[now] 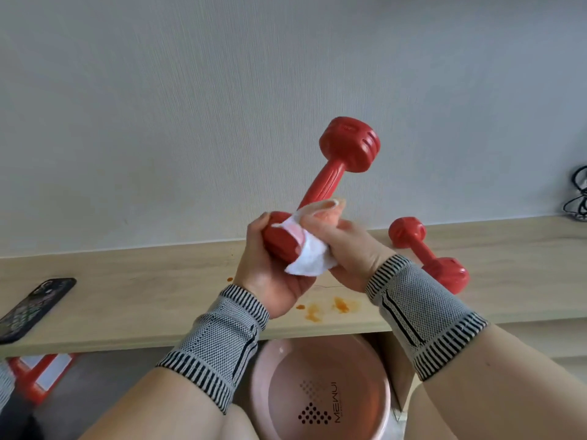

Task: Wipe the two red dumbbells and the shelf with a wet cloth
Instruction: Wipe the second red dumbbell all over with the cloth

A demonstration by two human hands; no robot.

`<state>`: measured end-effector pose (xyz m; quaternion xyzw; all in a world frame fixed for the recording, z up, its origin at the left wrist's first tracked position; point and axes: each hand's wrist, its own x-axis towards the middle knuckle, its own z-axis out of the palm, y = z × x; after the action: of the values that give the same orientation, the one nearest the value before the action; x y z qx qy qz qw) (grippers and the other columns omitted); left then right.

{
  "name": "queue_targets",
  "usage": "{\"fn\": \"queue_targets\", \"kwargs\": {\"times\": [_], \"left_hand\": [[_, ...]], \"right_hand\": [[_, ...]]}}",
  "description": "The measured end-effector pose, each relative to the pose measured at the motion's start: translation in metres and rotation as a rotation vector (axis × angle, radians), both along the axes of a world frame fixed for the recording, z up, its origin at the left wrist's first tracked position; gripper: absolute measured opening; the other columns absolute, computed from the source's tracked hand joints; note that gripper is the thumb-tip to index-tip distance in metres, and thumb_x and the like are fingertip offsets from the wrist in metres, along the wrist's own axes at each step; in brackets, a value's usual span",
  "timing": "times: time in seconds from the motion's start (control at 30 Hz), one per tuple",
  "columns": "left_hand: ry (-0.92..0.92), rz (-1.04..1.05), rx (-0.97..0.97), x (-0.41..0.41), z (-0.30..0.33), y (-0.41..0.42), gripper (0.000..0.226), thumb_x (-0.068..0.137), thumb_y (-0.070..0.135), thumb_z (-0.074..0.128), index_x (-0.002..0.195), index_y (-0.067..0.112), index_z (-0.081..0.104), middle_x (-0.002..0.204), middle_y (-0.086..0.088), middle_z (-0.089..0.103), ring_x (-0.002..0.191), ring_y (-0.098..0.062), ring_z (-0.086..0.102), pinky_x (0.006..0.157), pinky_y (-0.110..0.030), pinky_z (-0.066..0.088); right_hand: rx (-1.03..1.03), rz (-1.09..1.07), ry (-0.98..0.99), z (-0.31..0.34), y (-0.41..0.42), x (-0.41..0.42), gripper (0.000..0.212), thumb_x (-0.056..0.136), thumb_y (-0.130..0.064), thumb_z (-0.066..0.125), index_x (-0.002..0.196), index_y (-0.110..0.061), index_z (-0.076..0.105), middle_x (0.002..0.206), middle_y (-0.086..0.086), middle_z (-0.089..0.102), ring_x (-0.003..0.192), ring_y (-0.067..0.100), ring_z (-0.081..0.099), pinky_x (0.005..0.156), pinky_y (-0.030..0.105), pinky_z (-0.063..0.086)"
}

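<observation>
My left hand [270, 268] grips the lower head of a red dumbbell [330, 176], which is held up tilted above the wooden shelf [143, 281], its other head pointing up and right. My right hand [352, 249] holds a white and orange cloth [309, 260] bunched against that lower head and the handle. The second red dumbbell [428, 255] lies on the shelf to the right, behind my right wrist. Orange stains [330, 308] mark the shelf surface under my hands.
A phone in a dark case [35, 308] lies at the shelf's left end. A pink basin [327, 392] sits below the shelf's front edge between my forearms. Black cables [579, 198] hang at the far right by the wall. A red frame [41, 373] stands on the floor lower left.
</observation>
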<state>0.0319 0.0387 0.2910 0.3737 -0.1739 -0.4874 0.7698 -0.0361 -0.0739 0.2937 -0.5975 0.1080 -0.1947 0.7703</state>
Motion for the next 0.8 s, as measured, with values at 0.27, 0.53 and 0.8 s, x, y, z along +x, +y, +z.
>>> {"fn": "queue_targets", "kwargs": {"times": [0.27,0.53,0.8], "left_hand": [[-0.166,-0.028,0.160,0.002,-0.017,0.006,0.059,0.079,0.056,0.056,0.115,0.010,0.065,0.090,-0.014,0.068,0.065,-0.024,0.063,0.050,-0.024,0.050],[-0.822,0.138,0.410,0.014,-0.028,0.011,0.082,0.046,0.054,0.076,0.115,0.019,0.048,0.119,-0.007,0.063,0.107,-0.021,0.066,0.094,-0.046,0.053],[-1.028,-0.056,0.457,0.003,0.004,-0.022,0.032,0.074,0.025,0.060,0.097,0.003,0.068,0.085,-0.012,0.069,0.077,-0.021,0.065,0.082,-0.033,0.054]], "right_hand": [[0.063,-0.179,-0.122,0.003,0.008,0.009,0.004,0.087,-0.009,0.065,0.084,-0.006,0.065,0.084,0.015,0.069,0.080,0.028,0.068,0.081,0.042,0.054],[0.091,-0.531,0.014,0.018,-0.020,0.015,0.035,0.083,-0.053,0.061,0.095,-0.021,0.061,0.098,0.011,0.070,0.091,0.033,0.068,0.079,0.047,0.054],[-0.366,-0.449,0.080,-0.001,-0.011,0.011,0.016,0.092,-0.035,0.056,0.077,-0.030,0.060,0.087,-0.003,0.067,0.086,0.018,0.065,0.086,0.038,0.053]]}}
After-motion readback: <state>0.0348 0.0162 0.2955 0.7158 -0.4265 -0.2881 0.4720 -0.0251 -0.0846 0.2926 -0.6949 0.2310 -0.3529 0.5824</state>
